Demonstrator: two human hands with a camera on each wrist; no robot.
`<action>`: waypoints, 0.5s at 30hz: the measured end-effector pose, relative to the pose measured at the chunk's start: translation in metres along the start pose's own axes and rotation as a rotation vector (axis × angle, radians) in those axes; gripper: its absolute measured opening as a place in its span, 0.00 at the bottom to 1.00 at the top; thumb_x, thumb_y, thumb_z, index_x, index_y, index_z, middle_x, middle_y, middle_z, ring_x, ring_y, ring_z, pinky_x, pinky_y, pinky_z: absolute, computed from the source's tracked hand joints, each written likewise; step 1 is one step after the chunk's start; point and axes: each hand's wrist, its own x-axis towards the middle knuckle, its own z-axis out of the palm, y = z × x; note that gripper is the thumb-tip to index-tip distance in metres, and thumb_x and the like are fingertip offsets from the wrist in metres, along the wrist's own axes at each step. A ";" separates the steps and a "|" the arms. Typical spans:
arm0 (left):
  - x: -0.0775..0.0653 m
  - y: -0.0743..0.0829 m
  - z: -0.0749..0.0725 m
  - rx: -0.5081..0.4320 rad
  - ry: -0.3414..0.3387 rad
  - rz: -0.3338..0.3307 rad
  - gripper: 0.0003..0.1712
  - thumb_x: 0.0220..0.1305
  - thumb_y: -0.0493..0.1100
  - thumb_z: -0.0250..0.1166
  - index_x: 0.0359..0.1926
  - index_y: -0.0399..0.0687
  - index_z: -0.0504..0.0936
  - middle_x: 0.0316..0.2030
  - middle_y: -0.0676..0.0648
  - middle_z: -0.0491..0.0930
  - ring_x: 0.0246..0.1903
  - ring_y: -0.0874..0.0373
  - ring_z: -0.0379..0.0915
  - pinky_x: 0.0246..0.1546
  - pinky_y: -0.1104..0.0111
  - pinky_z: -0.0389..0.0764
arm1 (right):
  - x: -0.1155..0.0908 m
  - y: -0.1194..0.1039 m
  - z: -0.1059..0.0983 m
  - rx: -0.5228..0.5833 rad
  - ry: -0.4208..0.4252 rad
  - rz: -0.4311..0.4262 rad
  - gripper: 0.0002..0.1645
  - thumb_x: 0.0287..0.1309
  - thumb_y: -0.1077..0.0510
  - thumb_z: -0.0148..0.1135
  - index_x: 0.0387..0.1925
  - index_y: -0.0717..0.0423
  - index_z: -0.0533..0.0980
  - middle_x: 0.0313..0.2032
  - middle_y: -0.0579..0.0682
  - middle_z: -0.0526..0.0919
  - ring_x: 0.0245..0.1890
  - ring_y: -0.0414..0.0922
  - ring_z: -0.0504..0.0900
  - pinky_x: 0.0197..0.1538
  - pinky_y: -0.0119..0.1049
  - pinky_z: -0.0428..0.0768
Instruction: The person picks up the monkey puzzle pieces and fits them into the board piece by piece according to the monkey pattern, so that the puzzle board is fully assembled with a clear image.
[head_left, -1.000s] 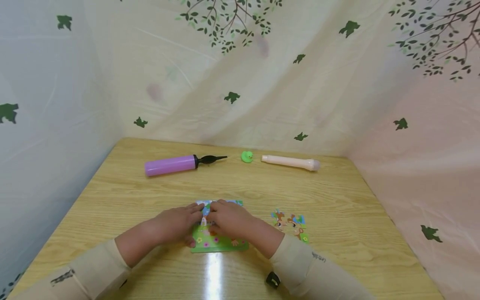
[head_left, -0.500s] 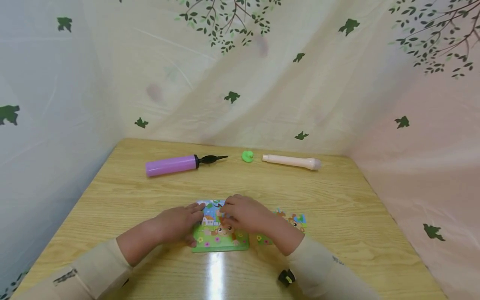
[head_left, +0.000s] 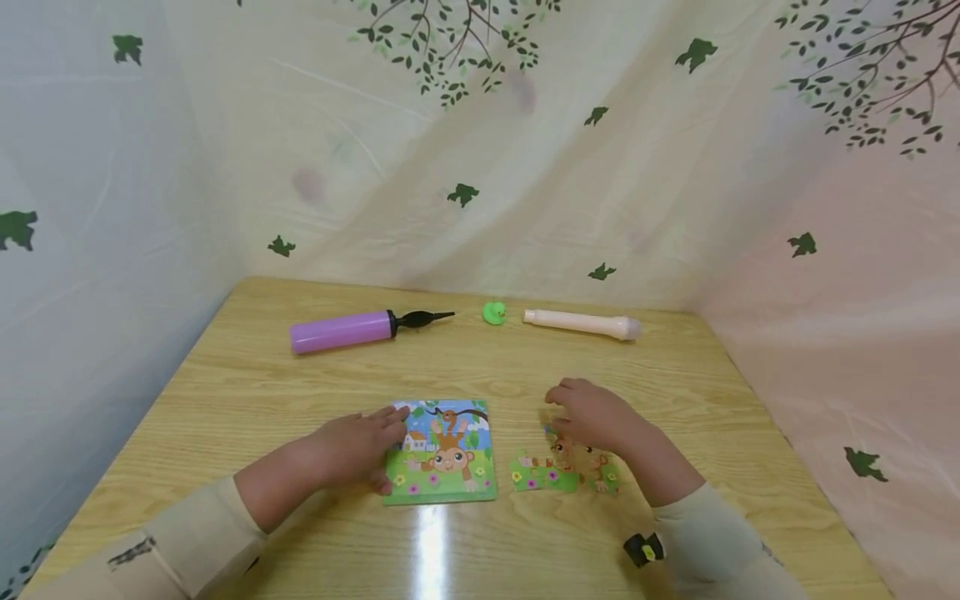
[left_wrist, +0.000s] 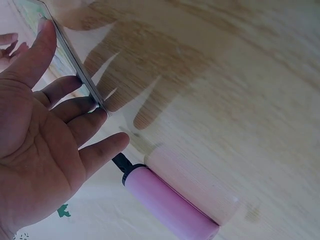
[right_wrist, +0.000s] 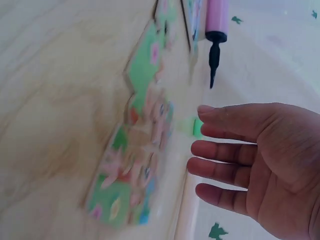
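Note:
A square jigsaw puzzle [head_left: 450, 458] with a monkey picture lies flat in its tray in the head view. My left hand [head_left: 356, 450] rests on its left edge; in the left wrist view the thumb and fingers [left_wrist: 62, 90] of that hand lie along the board's side. To the right, my right hand [head_left: 600, 417] hovers over a group of loose jigsaw pieces [head_left: 543, 477], partly hiding the farther ones. The right wrist view shows these pieces [right_wrist: 112, 195] blurred, beside the right hand [right_wrist: 265, 165], whose fingers are extended with nothing between them.
Along the back of the wooden table [head_left: 262, 400] lie a purple hand pump [head_left: 341, 332] with a black nozzle, a small green rubber duck [head_left: 493, 313] and a pale pink toy microphone [head_left: 581, 323]. A patterned cloth [head_left: 375, 167] hangs around the table.
My right hand has left the puzzle and moved right to above the loose pieces, uncovering the monkey picture. My left hand has stayed at the puzzle's left edge.

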 end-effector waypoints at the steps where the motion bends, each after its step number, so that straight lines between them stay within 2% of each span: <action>1: 0.000 0.000 0.000 -0.001 -0.002 -0.002 0.34 0.51 0.59 0.73 0.53 0.47 0.73 0.74 0.39 0.55 0.74 0.41 0.51 0.68 0.42 0.62 | -0.003 0.004 0.001 0.011 -0.017 0.010 0.22 0.62 0.54 0.65 0.56 0.58 0.77 0.51 0.53 0.79 0.51 0.52 0.79 0.50 0.47 0.81; 6: -0.001 0.001 -0.001 0.000 -0.008 -0.002 0.34 0.51 0.59 0.72 0.53 0.46 0.73 0.74 0.38 0.55 0.74 0.40 0.50 0.68 0.42 0.62 | -0.014 0.017 0.010 0.041 -0.065 -0.019 0.24 0.61 0.53 0.67 0.56 0.56 0.76 0.48 0.52 0.79 0.45 0.48 0.78 0.45 0.44 0.81; 15: -0.001 0.002 -0.003 -0.010 -0.016 -0.010 0.32 0.51 0.58 0.72 0.52 0.47 0.73 0.75 0.39 0.55 0.74 0.41 0.50 0.69 0.45 0.62 | -0.014 0.022 0.022 0.033 -0.010 -0.093 0.19 0.60 0.60 0.66 0.53 0.56 0.77 0.46 0.49 0.79 0.48 0.50 0.77 0.47 0.46 0.81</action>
